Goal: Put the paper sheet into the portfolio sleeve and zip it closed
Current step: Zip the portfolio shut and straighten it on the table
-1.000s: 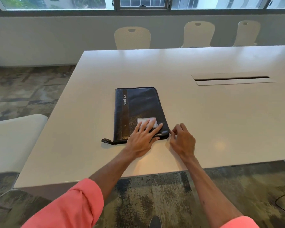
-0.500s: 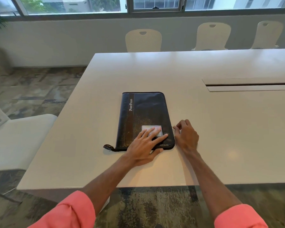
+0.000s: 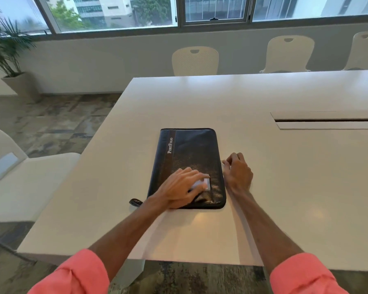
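On the white desk (image 3: 263,187) the portfolio sleeve (image 3: 189,158) is pinned flat by the left hand (image 3: 179,189); the zipper pull (image 3: 222,161) is pinched in the right hand (image 3: 238,172)'s narrow grip and should be drawn steadily along the edge.

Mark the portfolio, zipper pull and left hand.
portfolio (image 3: 191,153): head view, bare upper cover.
zipper pull (image 3: 222,161): head view, metal tab at right edge.
left hand (image 3: 180,190): head view, back of hand.

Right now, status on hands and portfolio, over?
Left hand flat on portfolio, pinning it. Right hand pinching zipper pull midway along right edge. No paper visible. Table path clear.
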`<state>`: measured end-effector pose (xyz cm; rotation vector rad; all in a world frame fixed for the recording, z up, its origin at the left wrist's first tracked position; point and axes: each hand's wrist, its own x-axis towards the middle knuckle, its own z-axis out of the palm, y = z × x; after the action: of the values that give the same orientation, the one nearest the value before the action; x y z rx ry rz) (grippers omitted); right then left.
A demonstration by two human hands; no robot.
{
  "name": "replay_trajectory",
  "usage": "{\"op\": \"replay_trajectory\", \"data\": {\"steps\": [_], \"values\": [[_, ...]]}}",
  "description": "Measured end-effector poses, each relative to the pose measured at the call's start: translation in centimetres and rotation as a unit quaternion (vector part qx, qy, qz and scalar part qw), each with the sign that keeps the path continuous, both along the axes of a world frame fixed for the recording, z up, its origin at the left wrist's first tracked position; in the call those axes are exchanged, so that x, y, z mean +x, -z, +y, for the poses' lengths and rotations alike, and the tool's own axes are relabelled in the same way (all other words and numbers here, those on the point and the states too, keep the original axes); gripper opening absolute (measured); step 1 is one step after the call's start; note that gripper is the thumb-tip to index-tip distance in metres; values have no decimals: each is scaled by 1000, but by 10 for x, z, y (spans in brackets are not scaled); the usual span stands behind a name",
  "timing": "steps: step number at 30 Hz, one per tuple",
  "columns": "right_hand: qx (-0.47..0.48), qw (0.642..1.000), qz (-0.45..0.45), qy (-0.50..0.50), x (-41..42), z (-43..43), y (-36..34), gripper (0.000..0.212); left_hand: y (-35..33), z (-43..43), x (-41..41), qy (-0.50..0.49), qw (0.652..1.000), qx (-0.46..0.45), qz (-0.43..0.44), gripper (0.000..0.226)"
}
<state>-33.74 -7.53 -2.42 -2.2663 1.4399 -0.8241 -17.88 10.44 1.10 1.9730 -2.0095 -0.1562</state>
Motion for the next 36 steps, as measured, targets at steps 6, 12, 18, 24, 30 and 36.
{"op": "replay_trajectory", "data": {"steps": [6, 12, 18, 24, 30, 36], "values": [[6, 1000, -16, -4, -1, -5, 2, 17, 10, -53, 54, -192, 981, -10, -20, 62], [0, 1000, -9, -15, -1, -5, 5, 15, 28, -86, 97, -354, 932, 65, 38, 83], [0, 999, 6, -32, -1, 3, 5, 18, 42, -85, 113, -346, 935, 49, 51, 84], [0, 1000, 3, -4, 9, -12, 5, 19, 47, -82, 116, -341, 938, 38, 41, 84], [13, 999, -19, 28, 32, -40, 7, 17, 47, -82, 116, -333, 941, 37, 42, 85], [21, 998, -28, 52, 58, -69, 2, 16, 47, -81, 116, -328, 943, 43, 35, 84]]}}
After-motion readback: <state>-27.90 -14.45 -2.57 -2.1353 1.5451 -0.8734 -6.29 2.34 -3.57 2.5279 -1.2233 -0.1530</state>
